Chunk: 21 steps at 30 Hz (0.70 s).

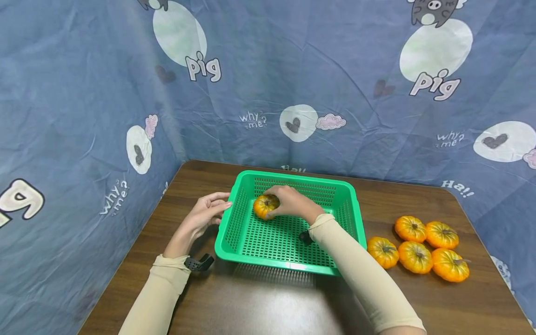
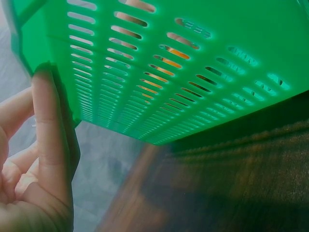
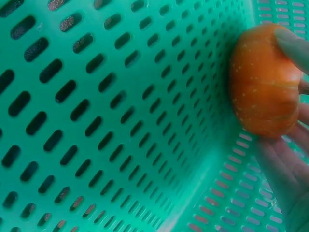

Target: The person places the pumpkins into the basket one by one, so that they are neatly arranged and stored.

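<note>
A green plastic basket (image 1: 289,266) with slotted walls sits on the wooden table. Inside it, toward the left end, my right hand (image 1: 291,202) grips a small orange pumpkin (image 1: 262,207) low over the basket floor. The right wrist view shows the thumb and fingers on opposite sides of this pumpkin (image 3: 263,79), close to the slotted floor. My left hand (image 1: 203,215) is outside the basket, its loosely extended fingers touching the left rim. Seen from the left wrist, those fingers (image 2: 49,125) lie along the edge of the basket wall (image 2: 159,111).
Several more small pumpkins (image 1: 414,257) stand grouped on the table right of the basket, the nearest (image 1: 383,251) close by its right wall. A blue patterned cloth (image 1: 268,83) hangs behind and left of the table (image 1: 251,307).
</note>
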### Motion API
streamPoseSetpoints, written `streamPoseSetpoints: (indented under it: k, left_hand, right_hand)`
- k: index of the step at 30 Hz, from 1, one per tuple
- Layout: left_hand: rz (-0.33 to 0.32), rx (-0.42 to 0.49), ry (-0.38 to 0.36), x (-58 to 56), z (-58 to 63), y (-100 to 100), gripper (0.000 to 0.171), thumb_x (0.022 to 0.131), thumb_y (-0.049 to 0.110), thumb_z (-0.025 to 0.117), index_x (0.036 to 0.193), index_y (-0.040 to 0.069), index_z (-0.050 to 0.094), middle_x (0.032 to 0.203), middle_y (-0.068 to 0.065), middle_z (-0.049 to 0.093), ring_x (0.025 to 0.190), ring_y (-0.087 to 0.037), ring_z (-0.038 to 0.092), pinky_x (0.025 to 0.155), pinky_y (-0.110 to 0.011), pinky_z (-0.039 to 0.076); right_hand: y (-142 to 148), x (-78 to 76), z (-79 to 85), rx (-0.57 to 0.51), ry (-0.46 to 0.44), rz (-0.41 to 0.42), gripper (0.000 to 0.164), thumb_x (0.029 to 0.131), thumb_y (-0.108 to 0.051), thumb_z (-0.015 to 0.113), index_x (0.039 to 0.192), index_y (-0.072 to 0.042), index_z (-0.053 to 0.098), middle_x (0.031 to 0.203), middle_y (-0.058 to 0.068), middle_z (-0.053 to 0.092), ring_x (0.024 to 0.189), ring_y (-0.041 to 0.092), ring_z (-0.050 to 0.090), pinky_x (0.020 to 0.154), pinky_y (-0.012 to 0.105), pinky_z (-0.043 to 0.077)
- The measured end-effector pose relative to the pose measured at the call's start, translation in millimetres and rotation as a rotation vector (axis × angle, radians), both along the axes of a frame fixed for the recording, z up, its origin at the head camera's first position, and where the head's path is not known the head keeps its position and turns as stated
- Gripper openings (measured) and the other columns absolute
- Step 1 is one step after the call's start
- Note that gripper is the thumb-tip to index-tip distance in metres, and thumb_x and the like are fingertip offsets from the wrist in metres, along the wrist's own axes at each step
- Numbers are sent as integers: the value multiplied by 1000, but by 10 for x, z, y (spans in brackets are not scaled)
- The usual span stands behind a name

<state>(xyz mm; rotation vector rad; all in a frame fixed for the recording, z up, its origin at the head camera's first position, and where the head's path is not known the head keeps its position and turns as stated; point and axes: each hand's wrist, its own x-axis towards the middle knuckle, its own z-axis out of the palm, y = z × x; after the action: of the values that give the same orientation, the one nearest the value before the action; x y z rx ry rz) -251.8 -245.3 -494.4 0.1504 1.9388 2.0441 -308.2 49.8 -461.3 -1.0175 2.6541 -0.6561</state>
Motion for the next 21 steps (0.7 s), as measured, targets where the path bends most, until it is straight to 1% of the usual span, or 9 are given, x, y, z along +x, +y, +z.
streamPoseSetpoints:
  k: [8, 12, 17, 21]
  left_hand:
    - [6, -11, -3, 11, 23, 13, 55, 104, 16, 64, 152, 0, 42, 94, 7, 76, 71, -7, 72, 59, -21, 61]
    - [7, -8, -2, 10, 22, 11, 55, 104, 16, 64, 152, 0, 42, 93, 7, 76, 70, -7, 71, 59, -20, 61]
    - [10, -4, -4, 6, 11, 8, 54, 104, 15, 64, 151, 0, 43, 92, 7, 76, 69, -6, 71, 58, -20, 61]
    - [11, -8, -4, 2, 12, 10, 54, 104, 15, 64, 151, 1, 43, 93, 7, 76, 70, -6, 71, 59, -20, 61]
  right_hand:
    - [7, -2, 2, -2, -1, -1, 68, 85, -34, 87, 142, -8, 61, 141, 9, 64, 128, 26, 61, 107, 41, 55]
    - [14, -17, 9, -2, -1, 1, 69, 85, -35, 87, 143, -8, 61, 144, 9, 63, 132, 27, 59, 110, 42, 53]
    - [78, -45, 100, -38, -27, -34, 74, 84, -37, 88, 146, -9, 58, 150, 9, 58, 134, 28, 59, 112, 46, 52]
    - [162, -64, 180, -77, -34, -49, 73, 85, -36, 87, 147, -10, 58, 150, 7, 58, 131, 28, 61, 105, 45, 57]
